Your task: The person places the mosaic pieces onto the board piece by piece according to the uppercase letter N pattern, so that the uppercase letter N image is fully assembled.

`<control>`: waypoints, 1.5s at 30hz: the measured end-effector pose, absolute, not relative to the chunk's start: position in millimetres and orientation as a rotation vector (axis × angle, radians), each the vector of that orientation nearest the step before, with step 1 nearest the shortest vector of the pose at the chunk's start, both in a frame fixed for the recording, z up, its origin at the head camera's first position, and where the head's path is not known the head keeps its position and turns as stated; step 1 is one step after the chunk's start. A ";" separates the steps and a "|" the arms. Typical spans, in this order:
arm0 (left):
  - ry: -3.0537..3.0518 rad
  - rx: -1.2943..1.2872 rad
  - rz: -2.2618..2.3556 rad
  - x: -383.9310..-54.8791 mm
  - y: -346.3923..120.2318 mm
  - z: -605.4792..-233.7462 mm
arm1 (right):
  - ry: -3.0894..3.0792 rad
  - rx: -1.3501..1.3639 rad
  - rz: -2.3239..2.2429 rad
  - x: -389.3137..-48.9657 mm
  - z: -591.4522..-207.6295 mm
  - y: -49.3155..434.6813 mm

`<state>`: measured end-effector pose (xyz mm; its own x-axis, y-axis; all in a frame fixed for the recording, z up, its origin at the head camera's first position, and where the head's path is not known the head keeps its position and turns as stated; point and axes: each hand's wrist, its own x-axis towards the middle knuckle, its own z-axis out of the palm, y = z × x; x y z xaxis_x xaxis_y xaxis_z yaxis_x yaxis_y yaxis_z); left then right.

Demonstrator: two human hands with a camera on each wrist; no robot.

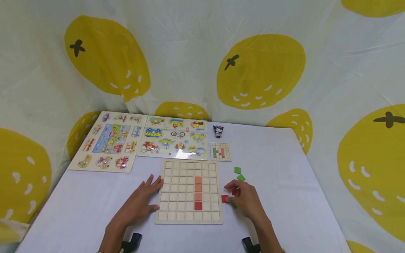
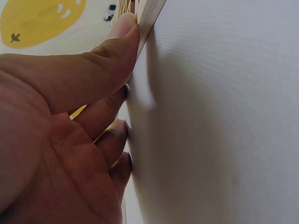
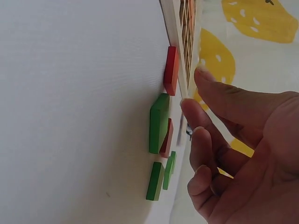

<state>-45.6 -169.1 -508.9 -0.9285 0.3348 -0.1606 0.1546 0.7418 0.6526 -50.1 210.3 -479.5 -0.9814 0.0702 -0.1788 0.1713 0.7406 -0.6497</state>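
Board (image 1: 182,188), three orange tiles (image 1: 198,188), one red tile (image 1: 198,206) inside

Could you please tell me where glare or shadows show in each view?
Head view: a bright glare spot on the white puzzle board; left wrist view: a soft shadow on the tablecloth beside the left hand; right wrist view: a soft shadow near the green tiles.
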 end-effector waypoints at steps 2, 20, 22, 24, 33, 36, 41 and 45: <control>2.676 0.382 0.968 -45.4 -169.3 -509.1 | 2.797 0.174 -1.050 -49.4 -480.4 210.1; 2.678 0.407 0.994 -44.4 -170.0 -508.6 | 2.878 0.046 -0.849 -48.1 -486.9 204.1; 2.677 0.406 0.994 -44.2 -169.8 -508.3 | 2.882 0.032 -0.847 -47.7 -486.6 204.6; 2.682 0.416 0.993 -44.1 -170.1 -508.0 | 2.885 0.027 -0.844 -47.8 -486.9 204.7; 2.692 0.420 1.008 -44.3 -169.0 -507.5 | 2.882 0.059 -0.882 -50.3 -485.7 204.6; 2.697 0.421 1.004 -44.1 -168.3 -507.9 | 2.868 0.081 -0.923 -50.2 -485.2 205.0; 2.693 0.404 1.001 -43.7 -168.2 -507.5 | 2.830 0.119 -1.036 -49.5 -483.0 202.3; 2.690 0.408 0.992 -43.8 -169.3 -506.6 | 2.822 0.090 -1.109 -48.6 -481.4 197.9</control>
